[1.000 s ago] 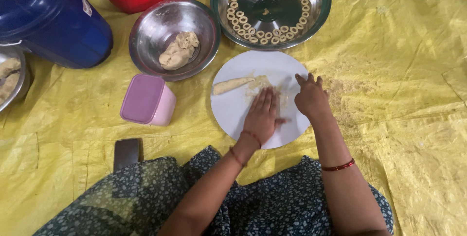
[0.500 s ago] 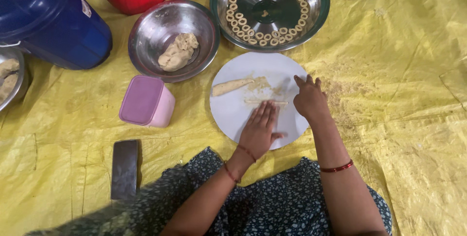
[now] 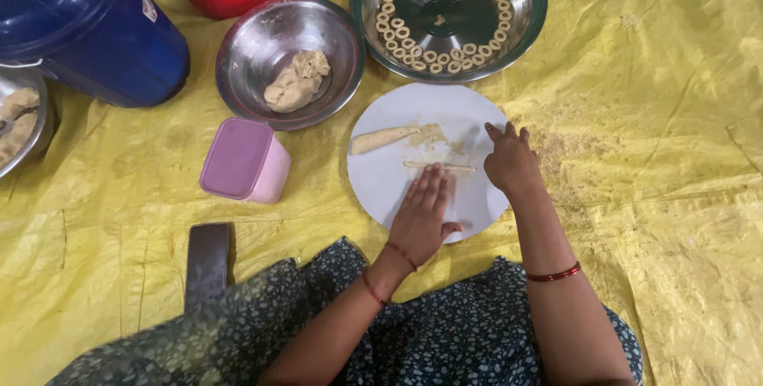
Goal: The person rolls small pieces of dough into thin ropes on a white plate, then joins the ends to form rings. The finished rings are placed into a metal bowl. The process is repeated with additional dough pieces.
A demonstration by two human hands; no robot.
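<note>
White round board [image 3: 389,187], lying on yellow sheet [image 3: 675,155]: bearing a thin dough rope [image 3: 439,166] at centre and a thicker dough piece [image 3: 383,139] on its far left. Left hand [image 3: 424,215] is lying flat, fingers extended together, fingertips just near of the rope, gripping nothing. Right hand [image 3: 511,161] is resting at the board's right edge, fingers loosely curled, holding nothing. Far left: steel bowl [image 3: 246,60] containing dough lump [image 3: 296,81]. Far: steel plate [image 3: 532,28] carrying dough rings [image 3: 413,44]. Left: pink lidded box [image 3: 242,161].
</note>
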